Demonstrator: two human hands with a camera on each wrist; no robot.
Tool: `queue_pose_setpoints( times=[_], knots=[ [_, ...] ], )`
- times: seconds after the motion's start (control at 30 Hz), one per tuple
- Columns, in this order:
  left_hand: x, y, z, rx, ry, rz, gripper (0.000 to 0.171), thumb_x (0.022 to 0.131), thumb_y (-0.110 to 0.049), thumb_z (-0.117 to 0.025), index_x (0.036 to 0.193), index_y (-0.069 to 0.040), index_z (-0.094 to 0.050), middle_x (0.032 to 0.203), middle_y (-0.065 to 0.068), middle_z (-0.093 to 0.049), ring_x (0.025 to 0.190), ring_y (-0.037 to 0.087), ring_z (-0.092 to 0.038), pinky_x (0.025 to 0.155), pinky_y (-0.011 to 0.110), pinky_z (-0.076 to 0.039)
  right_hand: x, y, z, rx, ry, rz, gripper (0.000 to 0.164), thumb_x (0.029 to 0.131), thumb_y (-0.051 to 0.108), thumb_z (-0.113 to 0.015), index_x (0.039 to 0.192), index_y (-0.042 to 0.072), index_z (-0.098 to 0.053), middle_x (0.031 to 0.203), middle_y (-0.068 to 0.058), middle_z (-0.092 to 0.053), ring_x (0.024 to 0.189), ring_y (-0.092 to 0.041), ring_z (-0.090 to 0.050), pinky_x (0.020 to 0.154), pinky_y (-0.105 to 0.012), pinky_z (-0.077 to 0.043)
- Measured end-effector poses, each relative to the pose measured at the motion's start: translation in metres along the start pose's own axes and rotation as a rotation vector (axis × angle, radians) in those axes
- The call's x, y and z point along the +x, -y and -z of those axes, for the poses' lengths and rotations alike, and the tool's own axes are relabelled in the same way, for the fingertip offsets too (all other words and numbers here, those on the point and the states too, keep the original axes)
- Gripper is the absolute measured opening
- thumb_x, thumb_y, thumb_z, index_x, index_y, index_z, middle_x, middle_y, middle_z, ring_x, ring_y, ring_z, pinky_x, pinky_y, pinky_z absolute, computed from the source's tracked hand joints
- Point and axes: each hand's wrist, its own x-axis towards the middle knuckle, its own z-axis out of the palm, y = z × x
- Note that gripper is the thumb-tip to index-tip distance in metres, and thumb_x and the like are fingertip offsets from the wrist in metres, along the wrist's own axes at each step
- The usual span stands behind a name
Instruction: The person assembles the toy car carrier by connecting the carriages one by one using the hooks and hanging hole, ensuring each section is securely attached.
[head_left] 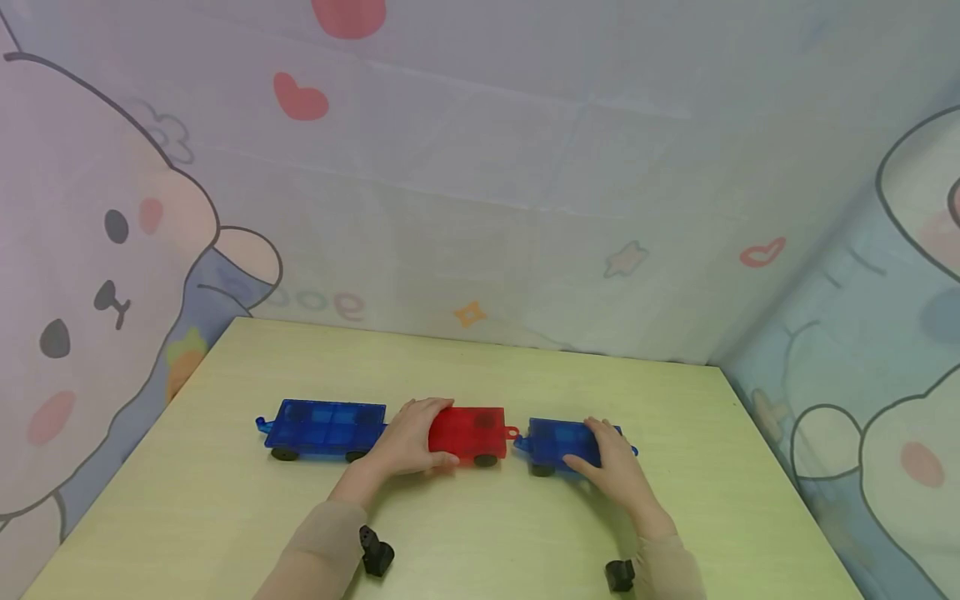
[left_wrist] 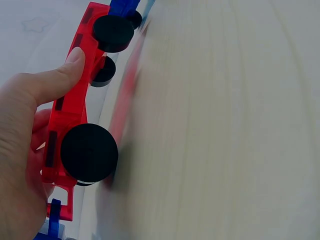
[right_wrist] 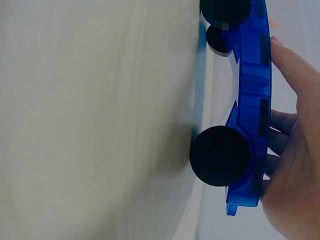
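Three see-through toy wagons with black wheels and end couplings stand in a row on the table. My left hand [head_left: 405, 442] grips the red toy wagon [head_left: 480, 429] in the middle, thumb on its near side and fingers behind. In the left wrist view, a blue hook [left_wrist: 55, 212] meets the red ring [left_wrist: 70, 202]. My right hand [head_left: 618, 471] holds the right blue toy wagon [head_left: 551, 442] between thumb and fingers. Its left hook lies close to the red wagon's right ring; whether they are joined I cannot tell. The left blue toy wagon [head_left: 326, 427] is partly covered by my left hand.
The pale wooden table [head_left: 480, 533] ends at a cloth backdrop [head_left: 487, 167] printed with cartoon animals and hearts. Small black devices [head_left: 377, 557] sit by both wrists.
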Motion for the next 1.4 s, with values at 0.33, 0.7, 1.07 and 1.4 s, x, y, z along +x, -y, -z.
queue_pose_setpoints(
  times=[0.33,0.7,1.07,1.4],
  knots=[
    [0.0012,0.0016,-0.0007,0.018,0.003,-0.014,0.084,0.074,-0.040,-0.082,0.143,-0.007,-0.047,0.142,0.010,-0.053,0.134,0.032,-0.046,0.118,0.054,-0.026,0.0023,0.0024,-0.0025,0.007,0.006,-0.003,0.076,0.089,0.039,-0.069,0.144,-0.005,-0.040,0.150,-0.028,-0.038,0.144,-0.048,-0.025,0.112,-0.067,-0.026],
    [0.0020,0.0004,0.0013,0.043,0.028,-0.049,0.084,0.074,-0.039,-0.082,0.141,-0.003,-0.048,0.141,0.013,-0.054,0.133,0.033,-0.047,0.119,0.055,-0.024,0.0030,0.0057,-0.0039,0.012,0.026,-0.011,0.076,0.090,0.039,-0.068,0.145,-0.004,-0.039,0.152,-0.028,-0.036,0.145,-0.047,-0.023,0.114,-0.066,-0.023],
    [0.0008,-0.0019,0.0023,0.047,0.024,-0.049,0.083,0.073,-0.038,-0.083,0.140,-0.002,-0.050,0.139,0.013,-0.056,0.132,0.032,-0.048,0.119,0.056,-0.024,0.0033,0.0059,-0.0054,0.013,0.034,-0.027,0.077,0.090,0.040,-0.068,0.146,-0.003,-0.039,0.152,-0.027,-0.036,0.146,-0.046,-0.022,0.114,-0.066,-0.023],
    [0.0012,-0.0017,0.0024,0.072,0.034,-0.031,0.083,0.073,-0.038,-0.083,0.141,-0.004,-0.049,0.140,0.012,-0.055,0.132,0.032,-0.048,0.119,0.054,-0.023,0.0028,0.0048,-0.0052,0.018,0.040,-0.030,0.078,0.090,0.042,-0.067,0.147,-0.003,-0.037,0.153,-0.026,-0.034,0.146,-0.045,-0.020,0.115,-0.066,-0.021]
  ],
)
